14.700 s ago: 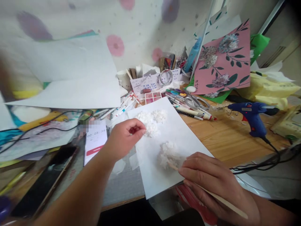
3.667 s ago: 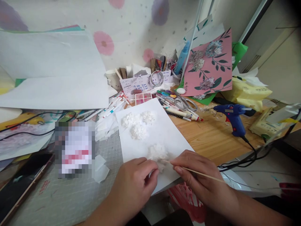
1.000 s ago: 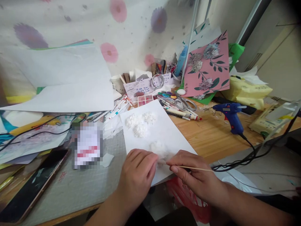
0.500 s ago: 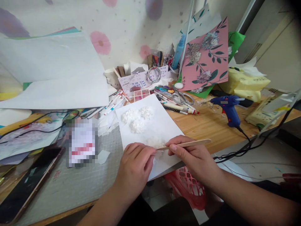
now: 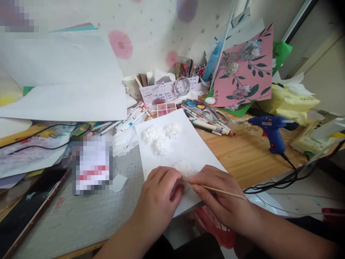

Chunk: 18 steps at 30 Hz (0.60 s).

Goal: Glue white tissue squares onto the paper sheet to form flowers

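A flat wooden craft stick [image 5: 219,191] is pinched in my right hand [image 5: 221,192], with its thin edge toward me. Its far tip points left and meets the fingertips of my left hand [image 5: 163,190]. My left fingers are curled together there, and whatever they hold is hidden. Both hands are over the near part of a white sheet of paper [image 5: 199,151]. Several white fluffy clusters [image 5: 161,145] sit on the sheet's upper left. Another pale, fluffy patch [image 5: 183,166] lies just beyond my fingertips.
A blue glue gun [image 5: 272,130] stands on the wooden table to the right, its cord trailing down. Scissors [image 5: 215,116] and pens [image 5: 208,126] lie behind the paper. At left, a phone [image 5: 32,205] rests on a grey cutting mat [image 5: 91,212]. A pink flower picture [image 5: 245,68] leans behind.
The craft stick has turned from its flat side to its edge, and its free end has dipped. My view has shifted slightly. Both hands stay close together over the paper.
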{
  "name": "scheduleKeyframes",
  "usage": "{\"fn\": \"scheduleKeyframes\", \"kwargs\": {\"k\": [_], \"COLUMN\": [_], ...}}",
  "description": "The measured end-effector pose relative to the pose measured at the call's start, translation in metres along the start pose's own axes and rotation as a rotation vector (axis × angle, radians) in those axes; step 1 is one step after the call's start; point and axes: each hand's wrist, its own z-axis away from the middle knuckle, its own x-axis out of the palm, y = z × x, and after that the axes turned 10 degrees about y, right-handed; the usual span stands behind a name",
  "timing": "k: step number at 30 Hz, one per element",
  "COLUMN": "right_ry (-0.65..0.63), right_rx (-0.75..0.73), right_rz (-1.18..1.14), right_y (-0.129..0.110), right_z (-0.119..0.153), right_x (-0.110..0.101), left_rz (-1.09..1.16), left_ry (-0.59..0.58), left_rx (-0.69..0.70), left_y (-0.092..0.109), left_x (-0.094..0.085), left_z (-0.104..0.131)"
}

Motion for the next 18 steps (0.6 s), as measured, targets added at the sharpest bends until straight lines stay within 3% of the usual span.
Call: {"fn": "scheduleKeyframes", "kwargs": {"k": [10,18], "right_ry": [-0.130,-0.064], "right_rx": [-0.066,-0.061], "right_rz": [0.159,0.058], "right_y": [-0.006,-0.003], "right_z": [-0.006,0.007], "right_x": [0.009,-0.004], "left_rz": [0.140,0.102], "left_ry": [-0.031,-0.069], "left_rx": [-0.137,-0.132], "left_y": [-0.004,-0.004], "left_x": [-0.005,-0.003], "left_z": [-0.002,-0.004]}}
